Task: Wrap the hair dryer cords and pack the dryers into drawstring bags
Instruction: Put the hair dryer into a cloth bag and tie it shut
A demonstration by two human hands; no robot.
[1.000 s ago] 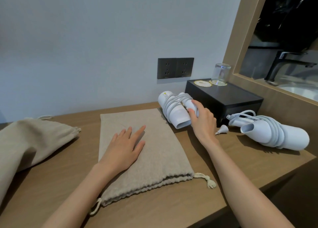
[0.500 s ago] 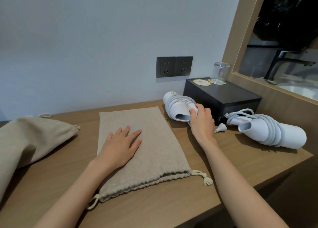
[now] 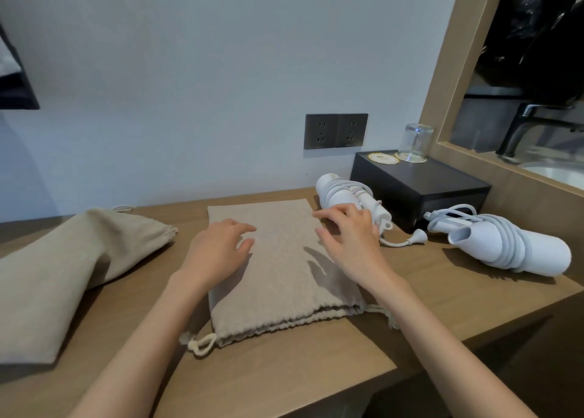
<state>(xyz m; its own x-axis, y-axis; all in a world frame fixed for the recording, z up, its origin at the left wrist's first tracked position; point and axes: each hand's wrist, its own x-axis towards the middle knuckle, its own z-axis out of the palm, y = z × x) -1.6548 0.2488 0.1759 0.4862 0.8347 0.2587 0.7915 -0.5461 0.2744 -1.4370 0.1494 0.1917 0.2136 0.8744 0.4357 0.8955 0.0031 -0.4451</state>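
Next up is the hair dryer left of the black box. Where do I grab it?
Grip the hair dryer round its cord-wrapped barrel, right hand coming from above on the near side. The coils sit there, so a grip over them should keep them tight, and the black box blocks the right. Its plug trails loose on the desk.

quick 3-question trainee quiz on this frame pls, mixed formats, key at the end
1. How many cord-wrapped hair dryers lie in plain view on the desk?
2. True or false: the right hand grips one of them.
3. What stands on the black box? A) an upturned glass B) a mug C) a folded towel

Key: 1. Two. 2. False, it holds nothing. 3. A.
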